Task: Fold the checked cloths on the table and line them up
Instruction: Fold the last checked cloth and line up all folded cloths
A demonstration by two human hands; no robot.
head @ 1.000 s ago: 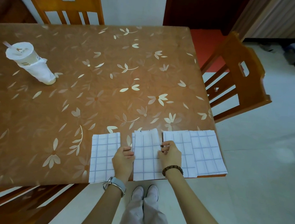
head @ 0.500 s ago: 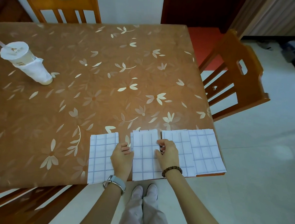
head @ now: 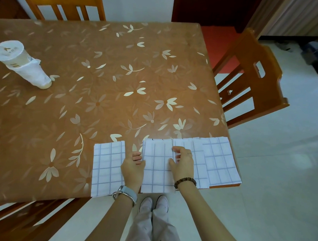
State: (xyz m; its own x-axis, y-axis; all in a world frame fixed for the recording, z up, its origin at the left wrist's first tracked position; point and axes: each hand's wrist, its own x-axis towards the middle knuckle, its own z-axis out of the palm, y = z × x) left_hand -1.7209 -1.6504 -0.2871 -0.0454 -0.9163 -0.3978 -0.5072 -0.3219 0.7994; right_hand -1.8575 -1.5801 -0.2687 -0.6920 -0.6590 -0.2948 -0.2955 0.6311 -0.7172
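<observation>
Several folded white cloths with a blue check lie in a row along the table's near edge. The middle cloth (head: 157,167) sits between my hands. My left hand (head: 133,166) pinches its left edge and my right hand (head: 182,164) pinches its right edge. To the left lies a separate folded cloth (head: 107,168). On the right, one cloth (head: 198,158) lies partly under my right hand, and the outermost cloth (head: 220,160) overlaps it near the table corner.
The brown flowered table (head: 104,92) carries a paper cup with a white napkin round it (head: 24,65) at the far left. Wooden chairs stand at the right (head: 251,77), at the far side (head: 65,3) and at the near left (head: 13,221).
Both hands have stayed on the middle cloth's edges; the right hand's fingers have crept slightly up its edge. The camera has tilted a little, shifting the scene.
</observation>
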